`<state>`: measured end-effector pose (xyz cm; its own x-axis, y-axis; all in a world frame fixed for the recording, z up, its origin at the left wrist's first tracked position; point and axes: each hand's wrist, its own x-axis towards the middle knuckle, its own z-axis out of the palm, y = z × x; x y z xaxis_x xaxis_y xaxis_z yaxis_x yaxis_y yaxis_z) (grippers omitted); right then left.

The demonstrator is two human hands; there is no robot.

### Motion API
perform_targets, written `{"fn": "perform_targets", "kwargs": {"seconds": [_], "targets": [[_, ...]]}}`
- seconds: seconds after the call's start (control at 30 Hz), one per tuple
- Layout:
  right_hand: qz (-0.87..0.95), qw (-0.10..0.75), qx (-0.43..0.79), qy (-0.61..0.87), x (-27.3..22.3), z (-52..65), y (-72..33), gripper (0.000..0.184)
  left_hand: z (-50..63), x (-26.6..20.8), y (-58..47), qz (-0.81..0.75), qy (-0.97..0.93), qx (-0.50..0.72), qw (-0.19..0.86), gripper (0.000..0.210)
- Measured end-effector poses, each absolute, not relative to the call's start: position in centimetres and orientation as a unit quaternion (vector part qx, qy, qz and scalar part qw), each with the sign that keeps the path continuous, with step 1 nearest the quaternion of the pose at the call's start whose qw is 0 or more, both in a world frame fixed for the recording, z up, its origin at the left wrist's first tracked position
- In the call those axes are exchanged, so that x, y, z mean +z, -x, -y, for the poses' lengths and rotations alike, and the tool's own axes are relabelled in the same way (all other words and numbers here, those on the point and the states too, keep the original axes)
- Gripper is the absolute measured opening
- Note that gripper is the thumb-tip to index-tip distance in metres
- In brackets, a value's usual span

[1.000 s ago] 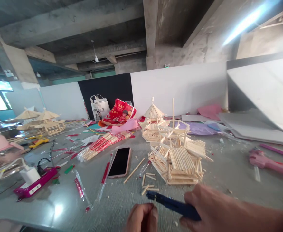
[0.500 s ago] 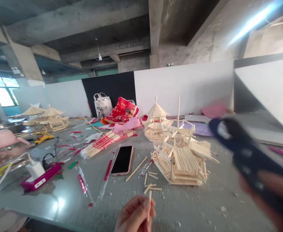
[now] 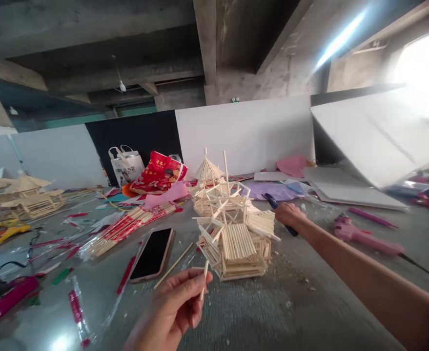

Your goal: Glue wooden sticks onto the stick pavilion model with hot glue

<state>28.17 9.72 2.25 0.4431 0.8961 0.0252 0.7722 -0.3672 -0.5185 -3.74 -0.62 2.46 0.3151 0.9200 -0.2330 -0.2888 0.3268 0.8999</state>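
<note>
My left hand (image 3: 179,304) pinches a short wooden stick (image 3: 204,282) upright between thumb and fingers, in front of the stick model. My right hand (image 3: 289,213) reaches forward, closed round a dark blue hand tool (image 3: 270,199) beside the model's right side. Its kind is hard to make out, as the fingers cover its middle. Between and beyond my hands stands a pavilion model (image 3: 238,241) of pale wooden sticks. Its front has a slatted roof panel, and a pointed roof (image 3: 207,170) rises at the back.
A phone (image 3: 152,256) lies left of the model, near a loose long stick (image 3: 173,265). Bundled sticks (image 3: 126,226) in plastic lie behind it. At right are a pink glue gun (image 3: 368,236) and white boards (image 3: 353,187). A purple power strip (image 3: 9,300) sits far left.
My right hand has gone from the near right, where it held the tool raised, forward and down beside the model. The view has turned right. My left hand still pinches the short stick.
</note>
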Motion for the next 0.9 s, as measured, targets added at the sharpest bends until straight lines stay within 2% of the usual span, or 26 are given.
{"fn": "perform_targets", "kwargs": {"seconds": [0.13, 0.27, 0.5, 0.9], "targets": [[0.516, 0.149, 0.082, 0.840, 1.4, -9.9, -27.0, 0.029, -0.4, 3.4, 3.8, -0.427, -0.447, 0.415, 0.667, 0.020], [0.545, 0.112, 0.037, 0.830, 0.9, -9.6, -26.5, 0.030, -1.1, 3.9, 2.9, -0.432, -0.482, 0.407, 0.645, 0.018], [0.516, 0.108, -0.024, 0.850, -1.1, -11.7, -27.3, 0.031, -1.1, 3.5, 0.3, -0.457, -0.473, 0.465, 0.593, 0.021], [0.507, 0.143, -0.032, 0.849, -2.9, -13.1, -28.3, 0.036, -2.1, 2.6, -1.2, -0.503, -0.467, 0.498, 0.530, 0.026]]}}
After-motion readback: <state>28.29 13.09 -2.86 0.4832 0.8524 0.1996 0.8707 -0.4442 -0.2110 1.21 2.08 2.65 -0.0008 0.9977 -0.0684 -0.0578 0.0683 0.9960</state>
